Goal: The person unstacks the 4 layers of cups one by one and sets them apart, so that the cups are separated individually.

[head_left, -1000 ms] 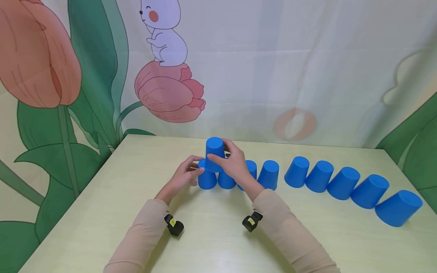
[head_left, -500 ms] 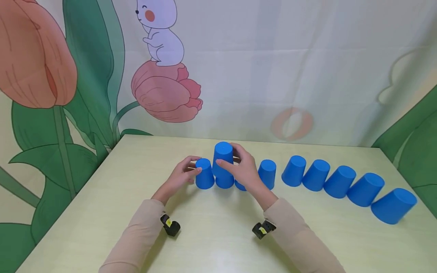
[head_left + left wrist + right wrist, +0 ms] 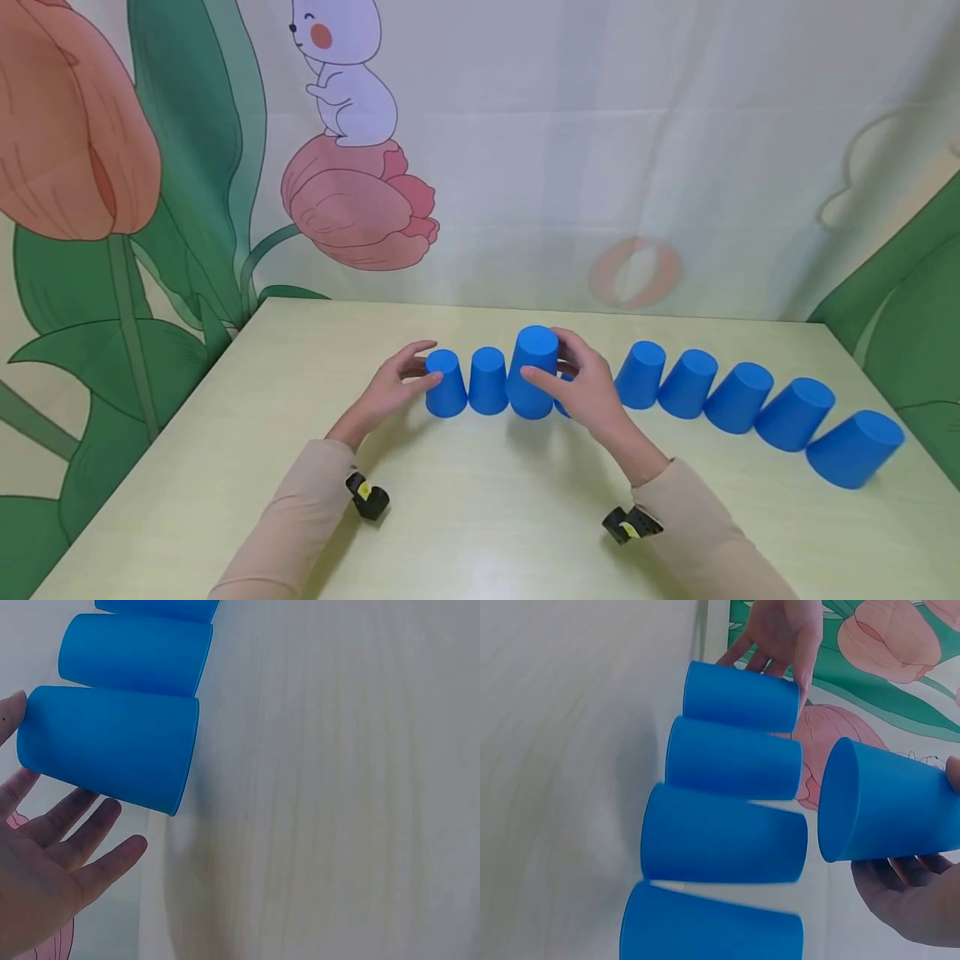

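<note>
My right hand (image 3: 588, 396) grips an upside-down blue cup (image 3: 536, 346), thumb on the near side and fingers behind it. In the right wrist view a gap shows between this cup's rim and the standing cups. In the head view it overlaps the third cup (image 3: 724, 836) of the left row. The fourth cup (image 3: 712, 926) is mostly hidden by the hand in the head view. At the row's left end, my left hand (image 3: 390, 387) holds the first cup (image 3: 109, 746) lightly between thumb and fingers, its other fingers spread. The second cup (image 3: 488, 383) stands beside it.
Several more upside-down blue cups (image 3: 738, 398) stand in a slanting row on the right side of the pale table (image 3: 480, 517). Behind the table's back edge hangs a curtain (image 3: 525, 167) printed with tulips and a white animal.
My right hand has carried its cup rightwards, from above the first two cups to over the third. The left hand stays at the first cup. The head view has shifted slightly.
</note>
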The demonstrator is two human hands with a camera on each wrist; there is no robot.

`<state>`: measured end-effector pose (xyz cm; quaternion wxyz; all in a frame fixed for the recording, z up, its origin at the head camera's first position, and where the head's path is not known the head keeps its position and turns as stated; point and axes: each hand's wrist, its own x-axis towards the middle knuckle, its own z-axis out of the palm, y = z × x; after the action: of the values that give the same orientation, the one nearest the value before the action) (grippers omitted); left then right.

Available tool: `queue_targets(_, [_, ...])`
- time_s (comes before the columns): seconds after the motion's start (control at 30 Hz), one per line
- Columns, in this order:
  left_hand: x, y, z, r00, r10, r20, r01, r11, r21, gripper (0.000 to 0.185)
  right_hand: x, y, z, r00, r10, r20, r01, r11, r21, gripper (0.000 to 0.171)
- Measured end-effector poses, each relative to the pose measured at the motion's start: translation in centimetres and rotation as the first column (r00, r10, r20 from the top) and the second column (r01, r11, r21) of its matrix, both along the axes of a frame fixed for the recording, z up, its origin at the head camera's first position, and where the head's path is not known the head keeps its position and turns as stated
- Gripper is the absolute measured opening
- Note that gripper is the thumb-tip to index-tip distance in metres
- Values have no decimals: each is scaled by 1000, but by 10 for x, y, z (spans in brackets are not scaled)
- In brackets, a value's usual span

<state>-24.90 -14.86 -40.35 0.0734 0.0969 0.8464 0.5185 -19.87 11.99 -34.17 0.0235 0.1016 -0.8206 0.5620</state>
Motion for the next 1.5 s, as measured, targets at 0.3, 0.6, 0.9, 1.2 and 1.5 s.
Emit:
queue_targets(0.3, [-3,3,-4,996,-63,-58,63,998,-10,58,8,30,-4,1000,-13,-20,13,999,32,59])
queue_targets(0.6, [-3,4,-6,997,-58,-47,59,998,15,55,17,58,-1,998,-67,0,66,992,109,65])
queue_targets(0.9, [-2,4,-3,997,-55,-48,57,998,29,55,23,81,2,994,-105,11,103,984,145,64])
queue_targets(1.2, [-3,4,-4,998,-59,-35,60,997,47,54,26,108,-13,987,-161,27,152,965,214,69])
queue_targets(1.5, [16,12,26,997,-67,-45,68,997,22,49,25,126,-17,981,-167,97,134,951,279,76])
